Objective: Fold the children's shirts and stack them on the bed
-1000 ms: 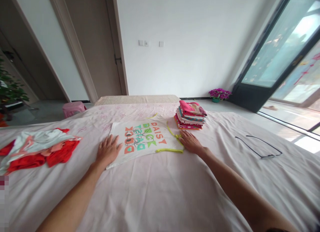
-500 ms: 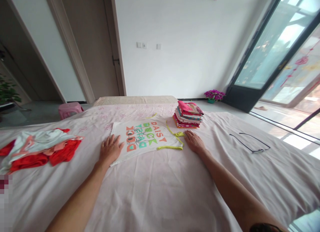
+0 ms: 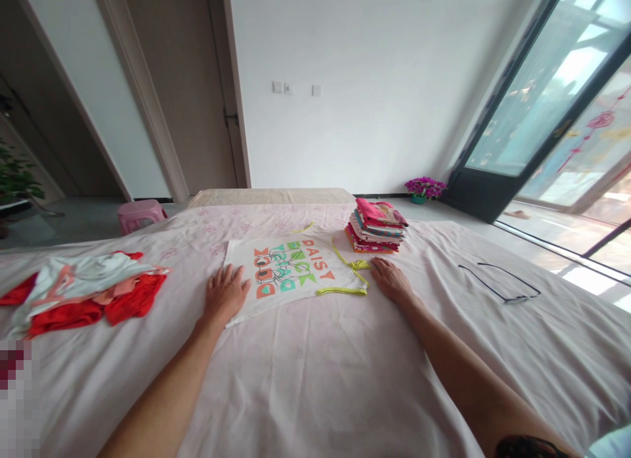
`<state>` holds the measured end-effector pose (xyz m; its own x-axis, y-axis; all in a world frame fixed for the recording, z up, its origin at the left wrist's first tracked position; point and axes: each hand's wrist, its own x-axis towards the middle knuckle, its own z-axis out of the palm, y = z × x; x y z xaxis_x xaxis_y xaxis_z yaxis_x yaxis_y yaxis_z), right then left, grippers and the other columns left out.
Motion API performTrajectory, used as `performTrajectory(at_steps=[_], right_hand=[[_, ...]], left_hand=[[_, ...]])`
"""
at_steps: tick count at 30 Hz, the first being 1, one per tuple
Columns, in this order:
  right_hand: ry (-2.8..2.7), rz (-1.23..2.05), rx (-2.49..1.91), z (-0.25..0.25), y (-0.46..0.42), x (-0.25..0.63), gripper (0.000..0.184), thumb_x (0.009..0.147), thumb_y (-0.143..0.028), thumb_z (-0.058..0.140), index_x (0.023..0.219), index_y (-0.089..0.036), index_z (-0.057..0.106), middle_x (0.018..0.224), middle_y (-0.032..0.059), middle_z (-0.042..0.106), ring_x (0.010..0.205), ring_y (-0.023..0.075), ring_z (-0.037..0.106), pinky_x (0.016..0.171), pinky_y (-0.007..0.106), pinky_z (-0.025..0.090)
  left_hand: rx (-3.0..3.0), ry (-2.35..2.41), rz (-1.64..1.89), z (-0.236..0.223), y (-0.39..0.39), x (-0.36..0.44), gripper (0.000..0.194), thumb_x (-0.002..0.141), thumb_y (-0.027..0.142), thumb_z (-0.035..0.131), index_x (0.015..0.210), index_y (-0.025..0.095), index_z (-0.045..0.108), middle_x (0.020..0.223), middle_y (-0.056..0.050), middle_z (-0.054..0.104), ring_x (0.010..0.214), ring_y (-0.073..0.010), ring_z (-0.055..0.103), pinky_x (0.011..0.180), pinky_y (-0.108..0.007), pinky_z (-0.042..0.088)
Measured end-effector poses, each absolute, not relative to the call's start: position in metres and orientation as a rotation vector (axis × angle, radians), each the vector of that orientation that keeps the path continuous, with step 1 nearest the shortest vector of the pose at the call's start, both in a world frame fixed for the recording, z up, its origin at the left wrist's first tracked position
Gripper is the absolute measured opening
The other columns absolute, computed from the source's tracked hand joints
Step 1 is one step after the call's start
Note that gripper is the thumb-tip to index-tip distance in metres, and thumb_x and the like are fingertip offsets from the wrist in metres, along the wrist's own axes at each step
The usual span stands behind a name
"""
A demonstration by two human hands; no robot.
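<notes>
A white sleeveless top (image 3: 246,251) with yellow trim and coloured printing lies flat on the covered surface in front of me, its neck end toward the right. My left hand (image 3: 227,294) rests open on its bottom hem, fingers laid out on the cloth. At the opposite end, my right hand (image 3: 392,280) lies flat beside the yellow bow at the shoulder, its fingertips close to the trim. Whether they touch the bow I cannot tell. Just beyond my right hand stands a stack of folded clothes (image 3: 377,228), with a pink one on top.
Crumpled red and white clothes (image 3: 93,290) lie at the left. Black-framed glasses (image 3: 507,287) rest on the pinkish sheet (image 3: 315,392) to the right. Behind are a pink stool (image 3: 142,213), a pot of purple flowers (image 3: 424,188) and a glass door (image 3: 522,110).
The whole view has shifted slightly, so things sit a little further right. Both hands keep about the same places at the ends of the top.
</notes>
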<state>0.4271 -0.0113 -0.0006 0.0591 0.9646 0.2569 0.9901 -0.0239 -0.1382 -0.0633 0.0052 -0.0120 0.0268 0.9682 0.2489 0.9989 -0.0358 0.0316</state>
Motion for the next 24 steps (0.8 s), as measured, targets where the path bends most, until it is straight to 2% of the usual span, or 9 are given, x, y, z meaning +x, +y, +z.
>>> performTrajectory(at_steps=[16, 24], right_hand=[[-1.968, -0.101, -2.036, -0.0020, -0.0093, 0.4295, 0.047, 0.099, -0.041, 0.040, 0.137, -0.019, 0.056, 0.145, 0.0118, 0.053, 0.130, 0.0276, 0.051, 0.108, 0.038, 0.038], [-1.969, -0.121, -2.040, -0.0028, -0.0071, 0.4305, 0.046, 0.098, -0.040, 0.042, 0.135, -0.018, 0.056, 0.142, 0.0115, 0.056, 0.126, 0.0268, 0.053, 0.106, 0.036, 0.039]], left_hand=[[-2.114, -2.032, -0.290, -0.0120, 0.0044, -0.0631, 0.054, 0.098, 0.047, 0.033, 0.144, 0.023, 0.048, 0.153, -0.013, 0.042, 0.141, -0.0333, 0.036, 0.113, -0.050, 0.027], [-2.118, -2.043, -0.297, -0.0100, 0.0035, -0.0621, 0.053, 0.098, 0.046, 0.036, 0.144, 0.023, 0.048, 0.154, -0.013, 0.042, 0.140, -0.0332, 0.037, 0.113, -0.050, 0.027]])
